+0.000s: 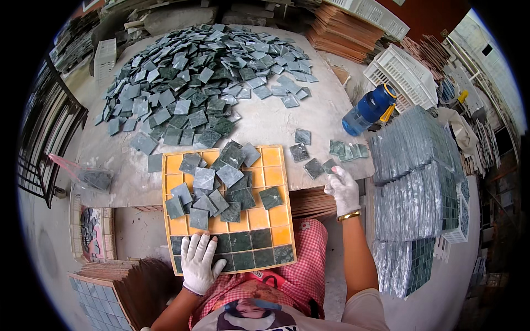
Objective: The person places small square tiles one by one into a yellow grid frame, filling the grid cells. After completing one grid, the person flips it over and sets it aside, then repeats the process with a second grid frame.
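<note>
A yellow gridded tray rests partly on the table's near edge and over my lap. Square dark-green stone tiles fill slots in its two nearest rows, and loose tiles lie heaped on its middle. My left hand, in a white glove, lies with fingers outstretched over the tiles at the tray's near left. Right of the tray, my gloved right hand is at the table edge, fingers curled, with a small green tile at their tips. Several tiles lie near that hand.
A large tile heap covers the far table. A blue bottle stands at the right, beside stacked tile sheets. White crates are behind. Brown panels stand at lower left; a plastic bag lies at the table's left.
</note>
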Motion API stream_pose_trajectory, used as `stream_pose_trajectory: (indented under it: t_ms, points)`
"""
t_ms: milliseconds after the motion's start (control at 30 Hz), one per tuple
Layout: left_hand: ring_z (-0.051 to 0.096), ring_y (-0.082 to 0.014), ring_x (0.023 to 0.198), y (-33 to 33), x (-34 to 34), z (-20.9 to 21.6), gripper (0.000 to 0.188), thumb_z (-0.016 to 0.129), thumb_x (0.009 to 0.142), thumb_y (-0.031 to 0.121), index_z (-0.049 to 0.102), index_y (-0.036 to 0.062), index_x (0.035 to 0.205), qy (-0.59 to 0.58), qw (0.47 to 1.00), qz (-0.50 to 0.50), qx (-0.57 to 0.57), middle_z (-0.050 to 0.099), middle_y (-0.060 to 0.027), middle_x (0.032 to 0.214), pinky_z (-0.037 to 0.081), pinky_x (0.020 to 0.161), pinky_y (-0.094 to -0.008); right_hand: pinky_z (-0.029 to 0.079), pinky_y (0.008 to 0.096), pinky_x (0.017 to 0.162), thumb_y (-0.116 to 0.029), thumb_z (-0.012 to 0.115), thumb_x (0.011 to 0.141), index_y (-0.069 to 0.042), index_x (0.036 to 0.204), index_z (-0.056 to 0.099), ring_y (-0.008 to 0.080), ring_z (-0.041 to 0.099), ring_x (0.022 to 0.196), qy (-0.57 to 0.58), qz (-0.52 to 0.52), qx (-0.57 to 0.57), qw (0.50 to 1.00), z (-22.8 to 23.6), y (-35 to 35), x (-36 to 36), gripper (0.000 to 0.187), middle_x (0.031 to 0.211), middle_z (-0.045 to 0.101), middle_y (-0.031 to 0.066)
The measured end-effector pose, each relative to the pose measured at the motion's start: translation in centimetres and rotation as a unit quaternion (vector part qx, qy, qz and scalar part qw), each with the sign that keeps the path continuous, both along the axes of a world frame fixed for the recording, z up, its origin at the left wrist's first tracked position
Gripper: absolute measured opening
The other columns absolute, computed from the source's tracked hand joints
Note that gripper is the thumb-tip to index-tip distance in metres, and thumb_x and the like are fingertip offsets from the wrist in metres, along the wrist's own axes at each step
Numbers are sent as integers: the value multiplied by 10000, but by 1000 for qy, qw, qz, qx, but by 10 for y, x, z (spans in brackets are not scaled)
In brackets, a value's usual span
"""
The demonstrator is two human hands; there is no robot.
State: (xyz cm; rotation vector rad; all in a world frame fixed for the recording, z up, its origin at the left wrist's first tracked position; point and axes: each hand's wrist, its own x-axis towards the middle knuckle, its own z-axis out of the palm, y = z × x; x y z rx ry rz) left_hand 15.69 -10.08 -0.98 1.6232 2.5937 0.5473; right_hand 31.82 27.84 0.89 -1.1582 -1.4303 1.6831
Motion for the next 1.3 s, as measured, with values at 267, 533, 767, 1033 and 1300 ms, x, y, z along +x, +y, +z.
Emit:
stream_pose_trajectory:
  t_ms: [267,533,767,1033,1300]
  points:
    - [378,-345,1311,0,0,2,601,668,767,331,523,52,1279,-2,1000,-4,10,479,-139,1360,200,1111,-518,514,359,871,-173,723,749,-82,1311,459,284,612,998,-311,405,511,691,13,-84,-56,628,1291,467,98]
    - [400,-344,1287,1,0,0,595,669,763,347,537,54,1264,-25,999,2,26,495,-140,1338,218,1102,-521,526,419,687,-144,680,771,-106,998,572,305,630,793,-307,322,509,737,29,-81,-52,254,932,566,80]
    - [411,-351,1273,0,-2,1,599,675,753,352,542,44,1249,-21,999,-4,31,506,-153,1313,232,1094,-527,517,403,713,-115,653,799,-49,1069,567,331,618,817,-253,349,462,775,19,-80,-31,291,883,610,122]
    - [419,-352,1266,0,-3,1,605,683,743,340,540,49,1254,-23,999,-1,34,508,-151,1308,237,1088,-530,475,392,904,-111,613,827,-36,1271,503,350,590,1059,-240,532,245,774,27,-80,-12,464,1169,610,181]
    - [411,-346,1278,1,-2,1,609,682,744,335,537,48,1261,-27,999,2,26,503,-149,1327,231,1092,-532,522,399,701,-263,627,844,-182,1202,582,266,643,813,-448,490,414,623,41,-106,-16,369,860,622,95]
